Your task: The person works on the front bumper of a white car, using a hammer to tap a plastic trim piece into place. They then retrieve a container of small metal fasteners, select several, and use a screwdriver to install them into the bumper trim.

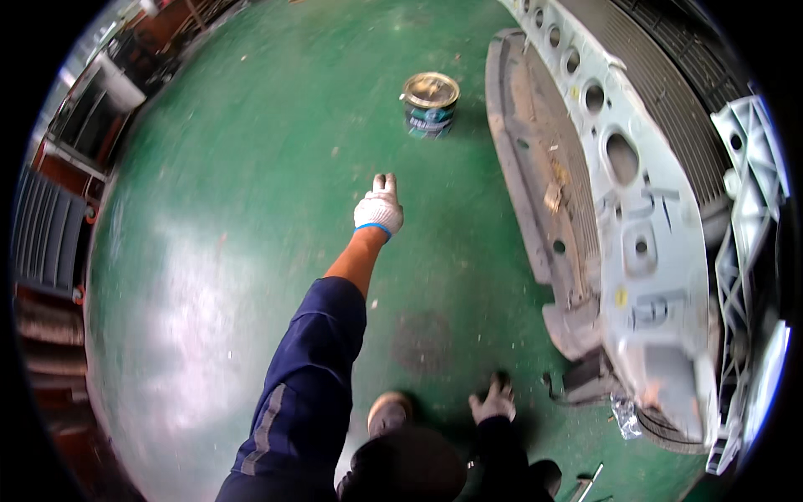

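My left hand [379,209], in a white knit glove with a blue cuff, reaches forward over the green floor. Two of its fingers stretch out ahead, and nothing shows in it. Beyond it, a little to the right, a round dark can [430,117] with a stained yellowish top stands upright on the floor, apart from the fingers. Low in the picture, by my feet, is my right hand [494,405], also gloved. Its thumb stands away from its fingers, which look dark at the tips, and I see nothing held there.
Along the right lie a long pale metal panel [648,259] with round holes, a curved grey trough-like part [506,142] and a white ribbed frame [740,234]. A clear plastic bag [626,417] and a metal rod [590,483] lie lower right. Dark grilles [50,234] line the left edge.
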The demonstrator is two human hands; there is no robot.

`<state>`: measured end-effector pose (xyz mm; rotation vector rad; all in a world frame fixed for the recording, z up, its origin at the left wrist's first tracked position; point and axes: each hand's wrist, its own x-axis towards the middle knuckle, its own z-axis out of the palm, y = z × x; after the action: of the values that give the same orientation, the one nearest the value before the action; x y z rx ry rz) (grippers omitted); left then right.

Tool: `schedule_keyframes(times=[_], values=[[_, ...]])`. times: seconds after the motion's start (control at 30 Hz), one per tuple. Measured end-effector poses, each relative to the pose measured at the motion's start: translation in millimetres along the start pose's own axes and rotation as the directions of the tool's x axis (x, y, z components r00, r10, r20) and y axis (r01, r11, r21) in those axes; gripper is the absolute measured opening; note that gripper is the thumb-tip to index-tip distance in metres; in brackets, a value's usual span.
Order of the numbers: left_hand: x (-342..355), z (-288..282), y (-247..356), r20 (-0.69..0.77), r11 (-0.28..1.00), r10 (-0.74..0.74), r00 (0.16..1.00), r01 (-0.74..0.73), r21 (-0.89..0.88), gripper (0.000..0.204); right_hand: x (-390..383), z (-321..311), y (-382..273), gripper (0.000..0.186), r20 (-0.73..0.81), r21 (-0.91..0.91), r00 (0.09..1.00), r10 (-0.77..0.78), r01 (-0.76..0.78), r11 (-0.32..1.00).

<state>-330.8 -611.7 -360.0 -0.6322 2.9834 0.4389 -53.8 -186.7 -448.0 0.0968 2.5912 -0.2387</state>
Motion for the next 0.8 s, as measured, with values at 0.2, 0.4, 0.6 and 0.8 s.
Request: schedule_keyframes(times=[0.2,0.4,0.6,0.8], values=[[172,-23,102,-0.098,0.994,0.108,0.989,-0.107,0.02,0.081,-3,-15,-19,0.11,0.125,-0.046,0.988,0.093,-0.088,0.995],[246,5,89,-0.148,0.939,0.151,0.978,-0.188,-0.288,0.059,1,-17,-17,0.112,0.213,-0.085,0.973,0.09,-0.073,0.994],[233,29,45,-0.21,0.994,0.097,0.973,-0.105,-0.028,0.031,-4,-21,-31,0.106,0.183,-0.046,0.98,0.084,-0.077,0.996],[37,4,30,-0.043,0.814,0.579,0.814,-0.574,0.093,0.013,-5,-19,6,0.084,0.098,0.149,0.994,-0.046,0.031,0.988]])
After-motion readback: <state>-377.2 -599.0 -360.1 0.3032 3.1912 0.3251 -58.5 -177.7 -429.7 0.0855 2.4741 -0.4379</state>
